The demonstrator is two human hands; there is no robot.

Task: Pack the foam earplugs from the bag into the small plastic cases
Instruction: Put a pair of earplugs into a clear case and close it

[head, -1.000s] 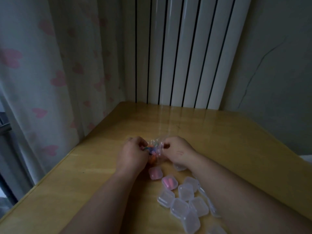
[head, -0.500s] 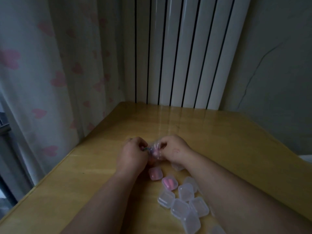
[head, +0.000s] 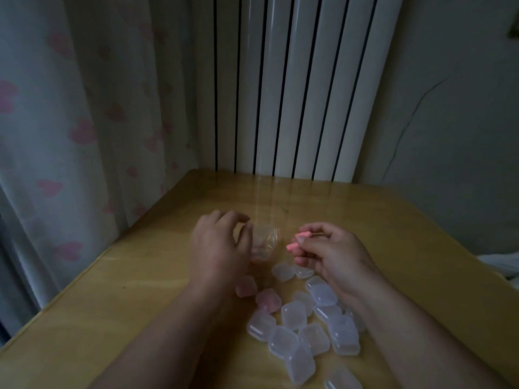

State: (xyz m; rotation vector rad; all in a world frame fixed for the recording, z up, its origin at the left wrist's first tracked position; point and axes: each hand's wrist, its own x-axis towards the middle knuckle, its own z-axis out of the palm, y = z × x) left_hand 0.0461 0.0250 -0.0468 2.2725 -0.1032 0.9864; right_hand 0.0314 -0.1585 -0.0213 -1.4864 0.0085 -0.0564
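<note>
Here, mid-frame, fingers of the right hand pinch pink earplugs: light, squashy foam, best held gently mid-length. The left hand curls, blurred, beside the crinkly bag; its grip is unclear. Cases lie on the counter, lower centre.

Open wood left and far; cases crowd the near middle

The table lies bare along its left side and across the far strip up to the radiator; right of the right forearm it is bare too; a dense cluster of small plastic cases fills the near middle between the forearms, many touching or overlapping; the clear bag stands just beyond them, against the blurred left hand; the right hand, pinching pink earplugs, hangs over the cluster's far end; a narrow gap parts bag and right hand; the curtain hems the left edge.
</note>
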